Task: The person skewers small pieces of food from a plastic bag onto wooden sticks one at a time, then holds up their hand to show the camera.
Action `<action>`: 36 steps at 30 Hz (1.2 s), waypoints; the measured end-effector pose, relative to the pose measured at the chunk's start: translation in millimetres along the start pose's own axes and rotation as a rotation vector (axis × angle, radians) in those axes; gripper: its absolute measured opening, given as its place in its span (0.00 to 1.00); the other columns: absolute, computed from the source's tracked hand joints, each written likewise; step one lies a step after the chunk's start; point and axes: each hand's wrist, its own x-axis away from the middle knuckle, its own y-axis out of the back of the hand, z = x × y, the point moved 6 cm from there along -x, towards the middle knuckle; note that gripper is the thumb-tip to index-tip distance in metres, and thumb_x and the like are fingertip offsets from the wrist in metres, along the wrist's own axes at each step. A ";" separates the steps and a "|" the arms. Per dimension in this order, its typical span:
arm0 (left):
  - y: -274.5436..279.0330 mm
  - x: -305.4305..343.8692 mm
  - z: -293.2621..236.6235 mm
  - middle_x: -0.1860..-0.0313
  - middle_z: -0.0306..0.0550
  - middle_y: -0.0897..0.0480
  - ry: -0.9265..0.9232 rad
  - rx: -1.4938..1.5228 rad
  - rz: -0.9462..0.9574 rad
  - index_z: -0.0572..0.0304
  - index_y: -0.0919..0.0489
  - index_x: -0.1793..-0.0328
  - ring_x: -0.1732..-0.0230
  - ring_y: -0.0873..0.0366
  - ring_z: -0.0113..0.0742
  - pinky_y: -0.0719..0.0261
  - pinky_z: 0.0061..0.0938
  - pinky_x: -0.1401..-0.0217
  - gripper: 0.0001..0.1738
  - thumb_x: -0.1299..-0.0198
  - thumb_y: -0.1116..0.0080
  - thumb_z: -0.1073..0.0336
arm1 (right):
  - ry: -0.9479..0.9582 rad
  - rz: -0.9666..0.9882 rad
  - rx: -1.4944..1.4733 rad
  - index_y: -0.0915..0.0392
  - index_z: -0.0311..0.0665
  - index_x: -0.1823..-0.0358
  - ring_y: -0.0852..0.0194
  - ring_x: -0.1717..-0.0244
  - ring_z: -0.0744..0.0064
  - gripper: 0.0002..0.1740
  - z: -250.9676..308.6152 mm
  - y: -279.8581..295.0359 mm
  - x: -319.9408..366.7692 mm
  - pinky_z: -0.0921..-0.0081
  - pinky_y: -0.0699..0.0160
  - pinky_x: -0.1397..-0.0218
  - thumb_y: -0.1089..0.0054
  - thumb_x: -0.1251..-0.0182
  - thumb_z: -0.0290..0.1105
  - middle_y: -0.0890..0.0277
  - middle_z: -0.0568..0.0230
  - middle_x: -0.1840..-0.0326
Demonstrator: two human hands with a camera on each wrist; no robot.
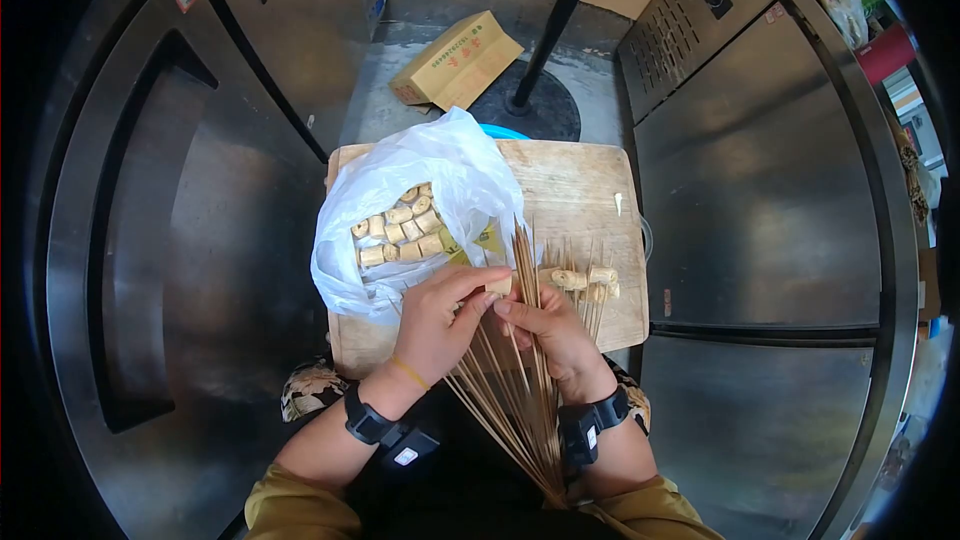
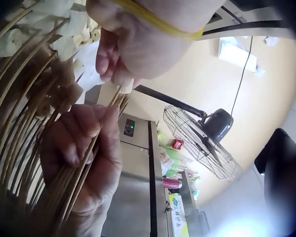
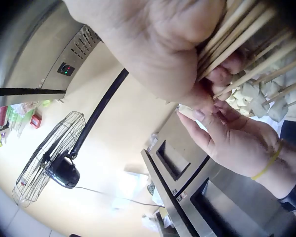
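Between thumb and fingers, my left hand [image 1: 437, 323] pinches a pale yellow, cylinder-shaped cut piece [image 1: 500, 286]. My right hand [image 1: 560, 340] grips a thick bundle of thin wooden skewers [image 1: 545, 405], whose lower ends fan out over the lap. In the left wrist view, one skewer [image 2: 114, 97] from the right hand points up at the piece [image 2: 127, 88], its tip hidden there. The two hands meet over the front of a wooden board [image 1: 570, 175]. Similar pieces [image 1: 405, 230] lie in an open white plastic bag [image 1: 340, 240] at the left.
On the board beyond my right hand lie several skewers threaded with pieces [image 1: 590, 280]. Steel cabinets stand on both sides [image 1: 240, 270]. A cardboard box [image 1: 465, 60] and a black fan stand [image 1: 525, 100] are on the floor behind the board.
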 end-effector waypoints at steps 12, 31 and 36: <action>2.4 -1.0 -3.4 0.66 0.48 0.19 0.017 0.068 0.039 0.60 0.19 0.53 0.67 0.20 0.38 0.24 0.27 0.64 0.13 0.45 0.44 0.78 | 0.024 -0.002 0.045 0.26 0.40 0.68 0.38 0.83 0.86 0.06 3.7 -0.8 -1.1 0.89 0.43 0.81 0.37 0.38 0.29 0.27 0.71 0.79; -9.5 -4.9 -12.1 0.62 0.47 0.18 -0.091 -0.105 0.002 0.59 0.18 0.55 0.57 0.22 0.39 0.24 0.27 0.55 0.13 0.47 0.42 0.78 | 0.014 -0.077 0.042 0.26 0.38 0.66 0.32 0.84 0.85 0.04 0.3 9.7 14.6 0.89 0.37 0.82 0.38 0.38 0.26 0.23 0.64 0.77; -16.3 -3.7 -12.7 0.61 0.46 0.19 -0.136 -0.165 0.037 0.57 0.18 0.56 0.53 0.24 0.42 0.25 0.31 0.52 0.13 0.49 0.40 0.75 | 0.033 -0.077 0.089 0.26 0.38 0.65 0.32 0.84 0.85 0.04 7.5 19.0 13.6 0.88 0.36 0.81 0.39 0.38 0.26 0.24 0.66 0.77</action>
